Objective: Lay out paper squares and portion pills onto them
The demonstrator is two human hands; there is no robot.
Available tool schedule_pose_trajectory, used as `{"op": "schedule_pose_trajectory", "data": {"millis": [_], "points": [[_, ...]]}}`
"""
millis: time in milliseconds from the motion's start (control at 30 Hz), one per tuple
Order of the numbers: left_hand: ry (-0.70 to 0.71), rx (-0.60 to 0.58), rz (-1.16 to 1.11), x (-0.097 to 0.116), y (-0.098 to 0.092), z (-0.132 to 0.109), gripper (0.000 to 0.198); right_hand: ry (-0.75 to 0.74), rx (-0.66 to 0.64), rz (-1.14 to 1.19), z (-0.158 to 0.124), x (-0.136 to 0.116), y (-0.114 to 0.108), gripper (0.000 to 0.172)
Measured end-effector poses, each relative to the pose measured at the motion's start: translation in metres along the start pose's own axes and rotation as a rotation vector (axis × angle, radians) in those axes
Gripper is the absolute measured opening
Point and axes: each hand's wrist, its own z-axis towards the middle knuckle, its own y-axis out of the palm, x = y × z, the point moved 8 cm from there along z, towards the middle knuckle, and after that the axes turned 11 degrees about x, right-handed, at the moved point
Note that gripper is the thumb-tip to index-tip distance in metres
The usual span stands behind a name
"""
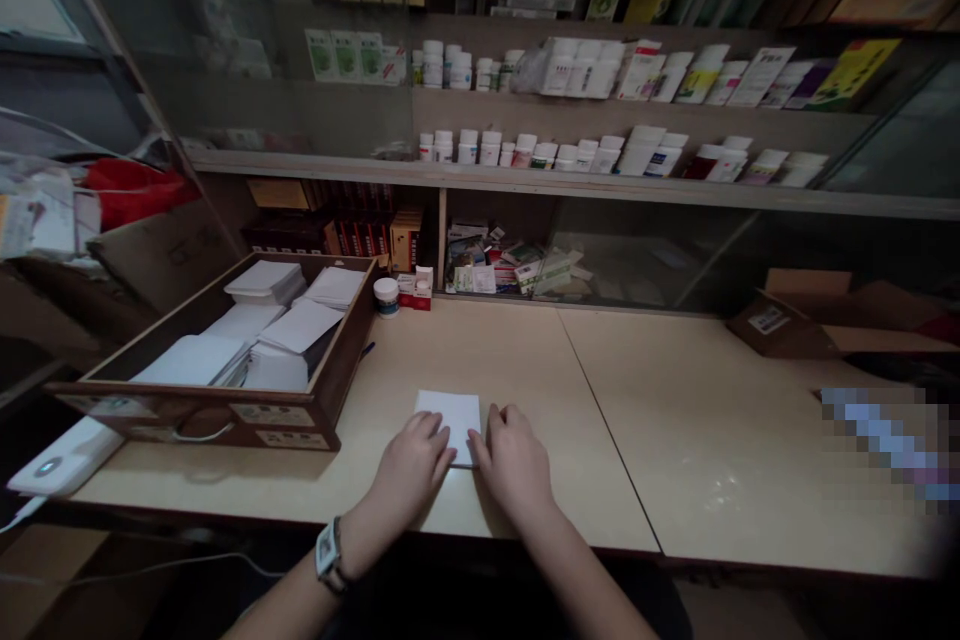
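- Nearest of all, two bare forearms (592, 570) of mine come up from the bottom edge of the frame, a wristwatch (330, 553) with a pale rectangular face on the left one.
- At lower centre the white paper (450, 408) lies flat on the pale tabletop (487, 345), between my hands; how many sheets it counts I cannot tell.
- My left hand (411, 460) lies over its left side, fingers bent loosely on it – whether they pinch the edge I cannot tell.
- My right hand (516, 460) is unclosed, thumb at the paper's right edge, fingers parted from the thumb and just beside the sheet.
- Left of centre stands a wooden drawer (328, 405), filled with stacks of white cards (191, 360); a blue pen (367, 350) lies just beside its right wall.
- Behind the drawer's far right corner, a white-lidded jar (386, 295) stands next to a small red-and-white box (422, 292).
- At lower left, a white device (64, 460) with a cable sits beside the drawer.
- Far right of the frame – an opened cardboard box (784, 325).
- Across the top, shelves (525, 176) carry rows of white bottles (491, 148) and cartons (345, 55).
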Motion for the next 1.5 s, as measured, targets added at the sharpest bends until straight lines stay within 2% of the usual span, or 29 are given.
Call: {"op": "schedule_pose_trajectory", "data": {"millis": [100, 200, 433, 700, 767, 867, 967, 1067, 1167, 1367, 1500], "points": [[0.013, -0.014, 0.036, 0.003, 0.003, -0.006, 0.028, -0.001, -0.002, 0.012, -0.012, -0.008, 0.008, 0.038], [0.006, -0.071, 0.046, 0.002, 0.001, -0.004, 0.028, -0.017, 0.017, 0.043, -0.016, -0.014, 0.012, 0.04], [-0.045, -0.219, 0.032, 0.001, -0.009, 0.01, 0.021, -0.079, 0.075, 0.119, -0.016, -0.013, 0.002, 0.038], [-0.024, -0.229, -0.008, -0.001, -0.015, 0.015, 0.018, -0.087, 0.062, 0.158, -0.013, -0.003, 0.0, 0.037], [0.003, -0.23, -0.014, 0.001, -0.014, 0.016, 0.019, -0.172, 0.078, 0.202, -0.012, -0.008, -0.005, 0.03], [0.044, -0.254, 0.027, 0.002, -0.009, 0.016, 0.022, -0.405, 0.052, 0.223, -0.012, -0.023, -0.007, 0.017], [0.077, -0.249, 0.075, 0.002, -0.004, 0.015, 0.021, -0.588, 0.015, 0.132, -0.01, -0.035, 0.0, 0.017], [0.091, -0.216, 0.074, 0.002, -0.004, 0.015, 0.021, -0.677, -0.035, 0.064, -0.006, -0.04, 0.009, 0.014], [0.056, -0.22, 0.09, 0.0, -0.005, 0.014, 0.02, -0.649, -0.104, 0.064, -0.002, -0.038, 0.014, 0.013], [-0.04, -0.258, -0.023, -0.006, -0.017, 0.016, 0.02, -0.465, -0.181, 0.341, 0.007, -0.027, 0.003, 0.013], [-0.048, -0.284, -0.093, -0.007, -0.024, 0.021, 0.02, -0.438, -0.24, 0.331, 0.013, -0.026, 0.006, 0.012]]}}
